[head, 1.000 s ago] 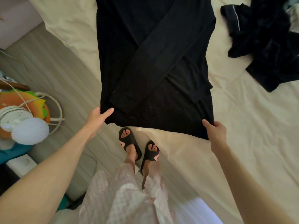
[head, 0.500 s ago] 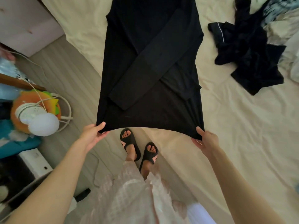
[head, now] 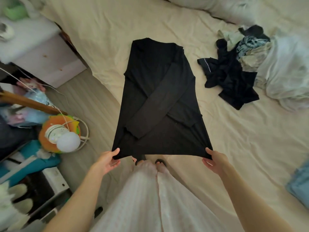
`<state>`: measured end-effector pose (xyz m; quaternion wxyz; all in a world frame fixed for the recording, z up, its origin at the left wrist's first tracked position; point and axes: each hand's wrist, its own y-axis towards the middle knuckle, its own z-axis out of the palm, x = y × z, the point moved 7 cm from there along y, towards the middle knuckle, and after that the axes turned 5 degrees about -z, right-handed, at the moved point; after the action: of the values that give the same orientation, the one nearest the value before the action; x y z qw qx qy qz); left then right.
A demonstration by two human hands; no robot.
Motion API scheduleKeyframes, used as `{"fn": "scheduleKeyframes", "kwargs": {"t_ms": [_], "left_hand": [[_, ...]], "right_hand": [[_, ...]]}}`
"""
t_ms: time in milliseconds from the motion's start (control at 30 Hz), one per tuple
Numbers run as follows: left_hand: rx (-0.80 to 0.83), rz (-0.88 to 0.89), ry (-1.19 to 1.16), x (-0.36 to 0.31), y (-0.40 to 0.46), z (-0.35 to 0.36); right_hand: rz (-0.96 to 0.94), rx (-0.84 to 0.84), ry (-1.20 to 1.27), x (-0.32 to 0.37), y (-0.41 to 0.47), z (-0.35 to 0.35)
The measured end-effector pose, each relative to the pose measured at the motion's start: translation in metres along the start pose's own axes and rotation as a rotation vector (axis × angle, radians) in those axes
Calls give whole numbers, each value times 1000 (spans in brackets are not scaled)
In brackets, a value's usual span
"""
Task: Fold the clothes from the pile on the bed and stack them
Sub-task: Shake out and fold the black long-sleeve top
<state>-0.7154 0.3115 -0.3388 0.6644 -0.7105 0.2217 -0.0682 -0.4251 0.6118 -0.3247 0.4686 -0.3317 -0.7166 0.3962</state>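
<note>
A long black garment point(head: 160, 97) lies flat on the cream bed point(head: 234, 148), both sleeves folded across its front. Its lower hem hangs past the bed's edge toward me. My left hand point(head: 107, 160) pinches the hem's left corner between thumb and fingers. My right hand point(head: 214, 160) pinches the hem's right corner the same way. The hem is stretched taut between them. A pile of unfolded clothes point(head: 234, 69), dark and pale pieces, lies on the bed to the right.
A white nightstand point(head: 43, 52) stands left of the bed. A round lamp on an orange toy point(head: 61, 134), cables and boxes crowd the floor at left. A blue cloth point(head: 299, 186) lies at the bed's right edge. White bedding point(head: 287, 71) is bunched far right.
The view has tilted up, showing the whole garment and more of the bed. Both hands still hold the hem corners and have drawn it slightly nearer to me, lifted off the bed edge.
</note>
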Motion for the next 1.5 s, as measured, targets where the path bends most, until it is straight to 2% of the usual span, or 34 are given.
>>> {"fn": "scheduleKeyframes", "kwargs": {"t_ms": [167,333,467,800,1000,1133,1233,1300,1400,1500], "left_hand": [[56,61,-109,-43,-34,9],[111,169,-166,-114,-52,27],[148,212,-185,-186,-48,47],[204,241,-242,-419,51,140],[263,393,-204,-515,102,190],[288,488,66,-517,120,203],[82,575,68,-492,131,177],[-65,604,155,-458,138,158],[-194,550,234,-390,148,135],[-175,391,231,-326,161,123]], "right_hand": [[-53,75,149,43,-21,17],[-142,123,246,99,-21,38],[-130,167,394,157,-3,75],[-237,251,495,361,91,230],[-314,287,565,418,154,295],[-354,326,498,408,173,299],[-363,234,386,372,177,276],[-384,45,231,338,175,248],[-449,-211,-172,284,171,209],[-472,-211,-404,247,172,192]]}}
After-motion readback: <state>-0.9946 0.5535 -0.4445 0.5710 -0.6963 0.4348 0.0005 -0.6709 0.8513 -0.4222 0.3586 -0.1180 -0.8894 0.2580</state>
